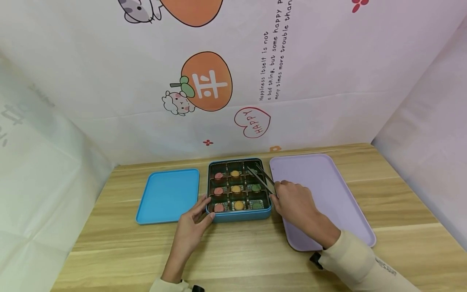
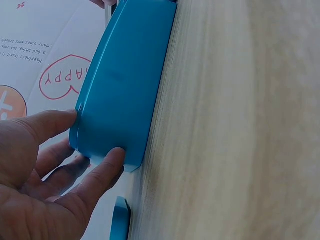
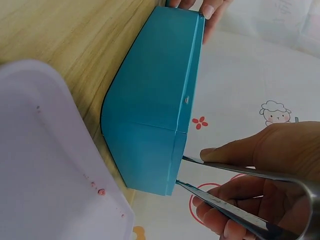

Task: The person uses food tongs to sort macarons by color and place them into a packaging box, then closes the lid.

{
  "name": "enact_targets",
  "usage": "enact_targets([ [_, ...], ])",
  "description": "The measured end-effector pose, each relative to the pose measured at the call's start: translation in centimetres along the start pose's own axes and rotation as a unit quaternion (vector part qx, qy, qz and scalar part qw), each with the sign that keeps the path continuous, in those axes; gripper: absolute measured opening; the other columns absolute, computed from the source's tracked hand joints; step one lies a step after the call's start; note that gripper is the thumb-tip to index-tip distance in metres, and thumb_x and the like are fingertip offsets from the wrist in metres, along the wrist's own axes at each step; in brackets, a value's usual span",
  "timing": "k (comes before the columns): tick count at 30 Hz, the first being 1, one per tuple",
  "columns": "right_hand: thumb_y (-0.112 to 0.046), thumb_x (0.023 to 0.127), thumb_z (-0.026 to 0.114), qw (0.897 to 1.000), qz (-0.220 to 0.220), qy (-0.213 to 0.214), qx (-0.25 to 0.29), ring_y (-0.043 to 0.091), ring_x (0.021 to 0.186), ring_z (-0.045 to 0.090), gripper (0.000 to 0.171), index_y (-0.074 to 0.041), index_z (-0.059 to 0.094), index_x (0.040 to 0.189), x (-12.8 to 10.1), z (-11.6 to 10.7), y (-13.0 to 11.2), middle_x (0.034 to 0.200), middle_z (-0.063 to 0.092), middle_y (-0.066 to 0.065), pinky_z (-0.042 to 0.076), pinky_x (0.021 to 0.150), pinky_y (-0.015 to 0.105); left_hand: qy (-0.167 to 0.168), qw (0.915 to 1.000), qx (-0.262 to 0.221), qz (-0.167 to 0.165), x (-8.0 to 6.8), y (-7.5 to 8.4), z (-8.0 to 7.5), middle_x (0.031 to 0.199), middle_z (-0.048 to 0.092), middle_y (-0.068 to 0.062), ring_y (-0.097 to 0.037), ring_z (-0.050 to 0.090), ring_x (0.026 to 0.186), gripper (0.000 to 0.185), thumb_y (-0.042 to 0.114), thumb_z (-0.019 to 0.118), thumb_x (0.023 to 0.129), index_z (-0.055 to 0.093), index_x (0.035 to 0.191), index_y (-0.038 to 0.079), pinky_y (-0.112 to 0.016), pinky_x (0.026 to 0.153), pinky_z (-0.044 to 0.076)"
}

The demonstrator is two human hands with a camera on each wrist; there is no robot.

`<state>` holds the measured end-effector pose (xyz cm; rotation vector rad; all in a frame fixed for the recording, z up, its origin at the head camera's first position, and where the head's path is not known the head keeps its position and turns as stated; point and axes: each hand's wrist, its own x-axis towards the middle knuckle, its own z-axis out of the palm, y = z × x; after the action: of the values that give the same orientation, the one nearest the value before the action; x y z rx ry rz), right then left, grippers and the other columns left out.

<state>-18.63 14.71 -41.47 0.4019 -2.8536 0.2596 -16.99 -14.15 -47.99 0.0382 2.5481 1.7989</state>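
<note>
A blue tin box (image 1: 238, 215) sits mid-table with dark compartments holding small round sweets: pink ones (image 1: 218, 176) on the left, yellow (image 1: 235, 189) in the middle, green (image 1: 256, 187) on the right. My left hand (image 1: 195, 221) touches the box's near-left corner (image 2: 112, 125) with thumb and straight fingers. My right hand (image 1: 295, 200) grips metal tweezers (image 1: 262, 177), whose tips reach over the far-right compartments. In the right wrist view the tweezers (image 3: 235, 192) pass over the box's rim (image 3: 187, 100). Whether the tips hold anything is hidden.
The blue lid (image 1: 168, 196) lies flat to the left of the box. A lilac tray (image 1: 328, 194) lies to the right, partly under my right forearm, with tiny pink crumbs (image 3: 100, 190) on it. Printed white backdrop walls enclose the wooden table (image 1: 255, 259) at the back and sides.
</note>
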Motion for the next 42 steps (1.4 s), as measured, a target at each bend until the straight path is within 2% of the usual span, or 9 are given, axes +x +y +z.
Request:
enact_targets([
  [15, -0.017, 0.094, 0.078, 1.000, 0.006, -0.006, -0.010, 0.023, 0.055, 0.061, 0.018, 0.001, 0.075, 0.092, -0.2, -0.1, -0.1, 0.076, 0.070, 0.011, 0.048, 0.040, 0.035, -0.002, 1.0000, 0.000, -0.002, 0.1, -0.2, 0.0, 0.168, 0.039, -0.012, -0.033, 0.044, 0.151, 0.051, 0.011, 0.072, 0.100, 0.059, 0.149, 0.009, -0.041, 0.114, 0.050],
  [23, -0.015, 0.093, 0.078, 1.000, 0.008, 0.003, -0.005, 0.021, 0.052, 0.057, 0.017, -0.001, 0.072, 0.086, -0.4, -0.1, 0.1, 0.074, 0.068, 0.011, 0.046, 0.039, 0.033, 0.000, 1.0000, 0.006, -0.001, 0.1, -0.1, 0.0, 0.168, 0.039, -0.013, -0.034, 0.043, 0.152, 0.051, 0.011, 0.072, 0.100, 0.059, 0.149, 0.008, -0.041, 0.114, 0.050],
  [27, -0.016, 0.093, 0.078, 1.000, 0.014, 0.006, -0.004, 0.027, 0.057, 0.064, 0.018, 0.001, 0.073, 0.091, -0.5, -0.4, 0.3, 0.079, 0.071, 0.014, 0.051, 0.041, 0.038, 0.002, 1.0000, 0.005, -0.001, 0.0, 0.0, 0.0, 0.167, 0.040, -0.013, -0.034, 0.041, 0.153, 0.051, 0.011, 0.073, 0.100, 0.059, 0.149, 0.008, -0.041, 0.115, 0.049],
  [30, -0.019, 0.094, 0.078, 1.000, 0.023, 0.010, -0.003, 0.036, 0.065, 0.070, 0.024, 0.004, 0.075, 0.101, -0.8, -0.9, 0.6, 0.088, 0.074, 0.017, 0.056, 0.045, 0.045, 0.001, 1.0000, 0.001, -0.002, 0.1, -0.1, 0.0, 0.168, 0.040, -0.013, -0.033, 0.042, 0.152, 0.051, 0.011, 0.073, 0.100, 0.059, 0.149, 0.008, -0.041, 0.114, 0.049],
  [36, -0.021, 0.095, 0.077, 0.998, 0.056, 0.015, 0.017, 0.043, 0.071, 0.073, 0.035, 0.008, 0.074, 0.115, -1.6, -2.0, 2.2, 0.099, 0.076, 0.022, 0.058, 0.047, 0.050, -0.001, 1.0000, -0.001, 0.002, 0.0, -0.1, 0.0, 0.168, 0.039, -0.015, -0.035, 0.043, 0.151, 0.051, 0.010, 0.072, 0.100, 0.059, 0.149, 0.006, -0.042, 0.114, 0.050],
  [40, -0.021, 0.094, 0.077, 0.996, 0.074, 0.032, 0.023, 0.043, 0.070, 0.072, 0.037, 0.009, 0.072, 0.115, -2.2, -2.8, 4.2, 0.099, 0.076, 0.025, 0.056, 0.047, 0.051, -0.003, 1.0000, -0.002, -0.003, 0.0, 0.0, 0.0, 0.168, 0.038, -0.014, -0.034, 0.042, 0.152, 0.051, 0.009, 0.072, 0.100, 0.059, 0.149, 0.007, -0.040, 0.115, 0.049],
  [42, -0.021, 0.094, 0.078, 0.996, 0.075, 0.051, 0.019, 0.041, 0.065, 0.069, 0.036, 0.010, 0.072, 0.111, -2.5, -3.0, 5.6, 0.092, 0.074, 0.025, 0.054, 0.045, 0.050, -0.004, 1.0000, -0.003, -0.003, 0.1, 0.0, 0.1, 0.168, 0.038, -0.014, -0.034, 0.041, 0.153, 0.051, 0.009, 0.071, 0.100, 0.058, 0.149, 0.007, -0.040, 0.115, 0.049],
])
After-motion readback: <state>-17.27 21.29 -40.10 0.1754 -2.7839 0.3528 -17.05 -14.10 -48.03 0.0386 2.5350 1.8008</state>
